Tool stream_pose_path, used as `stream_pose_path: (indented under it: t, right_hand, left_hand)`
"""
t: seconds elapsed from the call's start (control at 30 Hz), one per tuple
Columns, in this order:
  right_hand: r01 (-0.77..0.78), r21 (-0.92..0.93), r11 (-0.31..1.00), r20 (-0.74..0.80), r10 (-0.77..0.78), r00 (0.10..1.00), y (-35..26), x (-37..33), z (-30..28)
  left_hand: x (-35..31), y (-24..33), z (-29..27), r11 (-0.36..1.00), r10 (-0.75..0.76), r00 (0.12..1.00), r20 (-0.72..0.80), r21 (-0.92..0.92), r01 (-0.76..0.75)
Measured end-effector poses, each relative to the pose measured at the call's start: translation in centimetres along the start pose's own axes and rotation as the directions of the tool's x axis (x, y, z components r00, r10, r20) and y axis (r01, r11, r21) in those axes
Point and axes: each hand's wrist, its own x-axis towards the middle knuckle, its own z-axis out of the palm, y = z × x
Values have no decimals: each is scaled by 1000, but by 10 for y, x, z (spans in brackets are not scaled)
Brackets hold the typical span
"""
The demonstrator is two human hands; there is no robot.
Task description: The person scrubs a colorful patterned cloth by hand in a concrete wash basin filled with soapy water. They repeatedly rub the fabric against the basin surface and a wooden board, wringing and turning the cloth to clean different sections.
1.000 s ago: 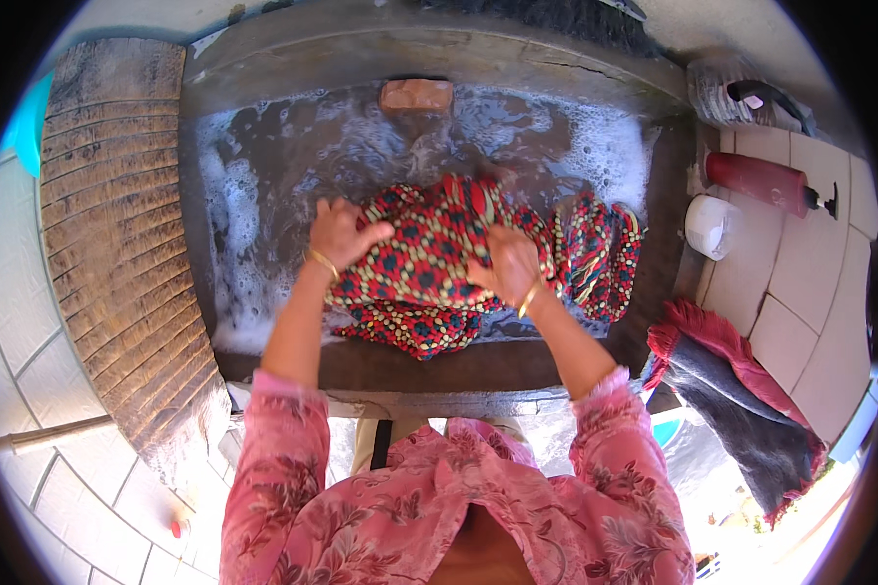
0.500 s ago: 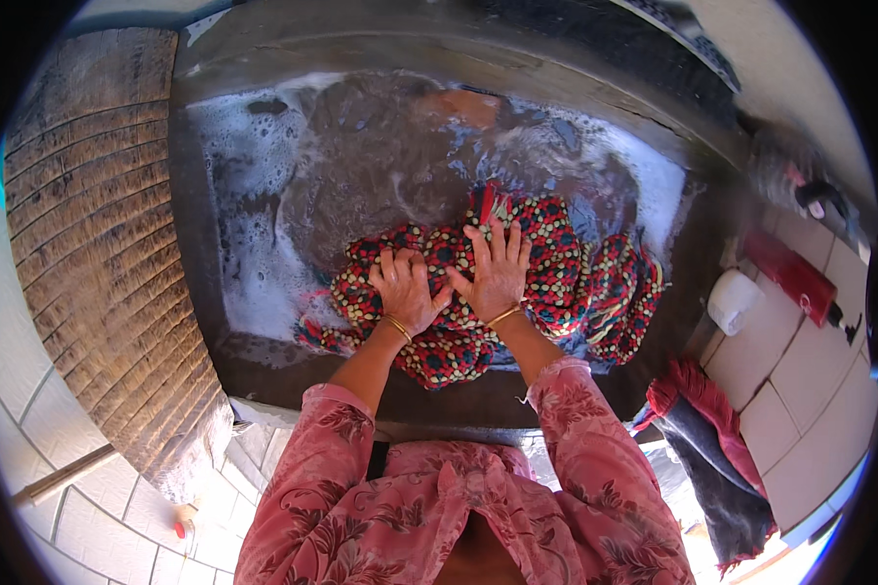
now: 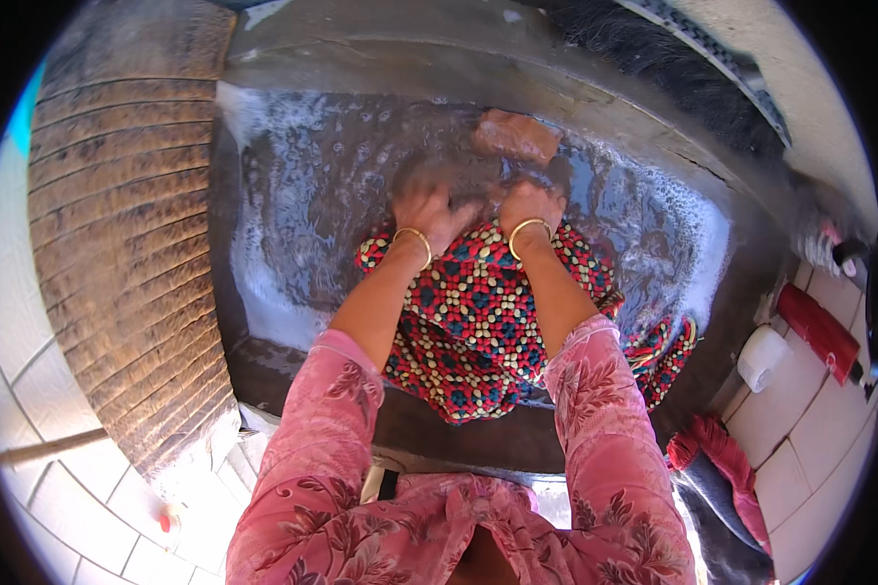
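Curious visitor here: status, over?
Left hand, right hand at far edge of red, cream and dark knobbly cloth. Foamy water alongside. Reddish rectangular block beyond.

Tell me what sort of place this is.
Probably a hand-laundry area: a basin holds sudsy water and a multicoloured patterned textile, with what looks like a ridged wooden washboard at its left and a red bottle on the tiled ledge at its right.

One cloth (image 3: 473,302), two bangles (image 3: 529,223)
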Motion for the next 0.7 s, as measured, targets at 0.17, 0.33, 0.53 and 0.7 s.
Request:
stream_pose_path:
  t: [0.17,0.33,0.53,0.7]
  right_hand:
    - [284,-130,950,-73,-295,953,29,-8,-5]
    - [367,300,881,-38,-373,927,69,-99,-28]
    - [584,364,725,-506,-373,778,102,-232,7]
    - [546,80,834,-517,-434,738,81,-199,63]
  left_hand:
    - [-13,8,-32,989,-133,978,160,86,120]
    - [-106,3,-45,987,150,989,2,65,-150]
    - [-240,38,14,982,155,885,-439,-32,-188]
    - [-203,20,60,982,180,872,-455,28,-188]
